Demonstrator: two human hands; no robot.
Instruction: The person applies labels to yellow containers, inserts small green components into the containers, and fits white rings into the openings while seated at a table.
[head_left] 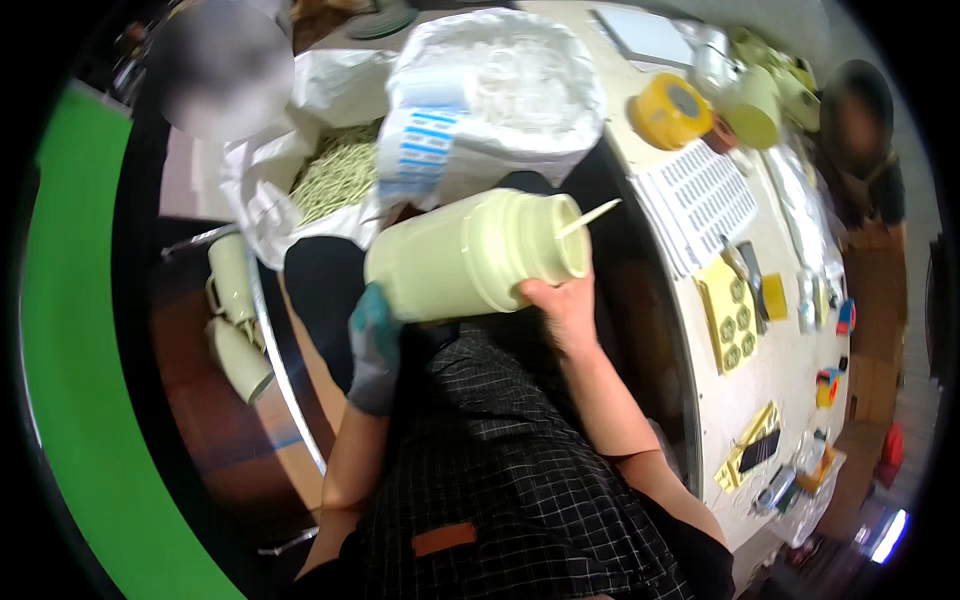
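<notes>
A large pale yellow-green plastic bottle (440, 255) lies tilted on its side above my lap, its wide round neck toward the right. My left hand (376, 345), in a grey and teal glove, is closed around the lower side of its base end. My bare right hand (565, 312) grips it under the neck, thumb on the shoulder. A slim pale stick (592, 217) pokes out at the neck's opening; the fingers beneath the bottle are partly hidden.
A white sack (490, 150) of clear plastic pieces stands ahead, beside a bag of thin green pieces (340, 172). Green plastic containers (240, 360) lie in a box at left. The right-hand bench (720, 405) carries yellow tape (672, 112) and paper sheets (697, 200). Two people are nearby.
</notes>
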